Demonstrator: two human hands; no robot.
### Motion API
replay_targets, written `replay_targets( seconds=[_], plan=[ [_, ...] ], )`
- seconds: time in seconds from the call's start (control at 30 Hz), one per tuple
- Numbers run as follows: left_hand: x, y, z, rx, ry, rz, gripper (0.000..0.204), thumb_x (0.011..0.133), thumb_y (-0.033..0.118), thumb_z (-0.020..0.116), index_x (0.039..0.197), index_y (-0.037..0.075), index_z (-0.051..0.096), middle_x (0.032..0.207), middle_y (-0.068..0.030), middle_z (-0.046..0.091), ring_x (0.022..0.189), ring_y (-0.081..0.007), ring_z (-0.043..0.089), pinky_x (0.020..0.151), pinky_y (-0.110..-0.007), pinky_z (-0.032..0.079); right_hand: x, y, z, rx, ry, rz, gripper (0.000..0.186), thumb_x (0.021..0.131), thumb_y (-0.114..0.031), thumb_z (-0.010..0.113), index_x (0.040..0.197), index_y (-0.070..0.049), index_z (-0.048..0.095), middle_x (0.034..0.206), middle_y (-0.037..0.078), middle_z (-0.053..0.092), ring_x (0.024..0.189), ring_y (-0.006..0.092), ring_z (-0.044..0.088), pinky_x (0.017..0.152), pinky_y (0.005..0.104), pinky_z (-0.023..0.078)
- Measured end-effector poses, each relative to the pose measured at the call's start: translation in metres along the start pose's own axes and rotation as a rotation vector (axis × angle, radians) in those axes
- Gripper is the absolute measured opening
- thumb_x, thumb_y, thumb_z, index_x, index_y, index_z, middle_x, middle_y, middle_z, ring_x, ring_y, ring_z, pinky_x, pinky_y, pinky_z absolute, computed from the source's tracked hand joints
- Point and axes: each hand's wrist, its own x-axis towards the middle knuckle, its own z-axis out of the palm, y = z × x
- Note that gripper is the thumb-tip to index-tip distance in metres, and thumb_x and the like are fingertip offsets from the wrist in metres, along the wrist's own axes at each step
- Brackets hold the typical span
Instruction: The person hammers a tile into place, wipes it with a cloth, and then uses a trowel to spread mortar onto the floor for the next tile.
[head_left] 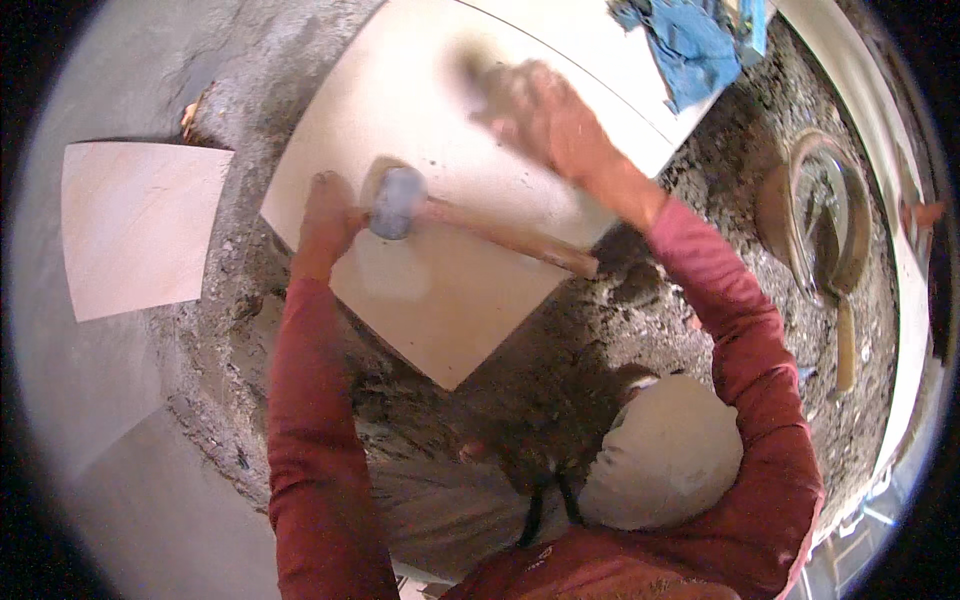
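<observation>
A large cream tile (445, 320) lies on rough mortar. My left hand (327, 215) rests on its left side, fingers extended, beside the grey head of a mallet (398, 200). The mallet lies on the tile, its wooden handle (510, 238) pointing down-right. My right hand (540, 120) is over the upper part of the tile, closed on something dark and blurred (472, 72) that I cannot make out.
A pale square tile (140, 230) lies at left on grey flooring. A blue cloth (680, 50) sits at top right on another tile. A round pan (785, 200) with a trowel (845, 345) stands at right on rough mortar (650, 280).
</observation>
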Motion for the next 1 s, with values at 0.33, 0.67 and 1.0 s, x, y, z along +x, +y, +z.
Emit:
replay_targets(
  seconds=[0.33, 0.67, 1.0],
  plan=[
    [-0.013, 0.018, -0.018, -0.007, -0.012, -0.19, 0.104, 0.075, 0.037, 0.086, 0.151, -0.006, 0.029, 0.158, -0.0318, 0.028, 0.143, -0.0509, 0.035, 0.112, -0.051, 0.043, 0.156, 0.004, 0.098, -0.224, 0.094, 0.072, 0.082, 0.101, -0.066, 0.037, 0.137, 0.005, 0.057, 0.147, 0.022, 0.049, 0.14, 0.0418, 0.041, 0.114, 0.0584, 0.03],
    [-0.02, 0.039, -0.031, 0.046, 0.004, -0.228, 0.107, 0.075, 0.044, 0.085, 0.152, -0.006, 0.03, 0.157, -0.0304, 0.03, 0.14, -0.0493, 0.04, 0.105, -0.049, 0.049, 0.097, 0.188, -0.016, -0.682, -0.005, 0.571, 0.056, 0.097, -0.06, 0.052, 0.141, -0.028, 0.06, 0.135, 0.017, 0.061, 0.12, 0.0417, 0.06, 0.099, 0.0564, 0.045],
    [-0.022, 0.034, -0.026, 0.064, 0.02, -0.211, 0.11, 0.073, 0.047, 0.085, 0.151, -0.007, 0.03, 0.156, -0.0307, 0.031, 0.137, -0.0492, 0.043, 0.105, -0.049, 0.049, 0.167, 0.095, 0.068, -0.204, 0.206, 0.116, 0.038, 0.09, -0.026, 0.062, 0.126, -0.015, 0.061, 0.119, 0.015, 0.063, 0.111, 0.036, 0.061, 0.089, 0.049, 0.052]
  ],
)
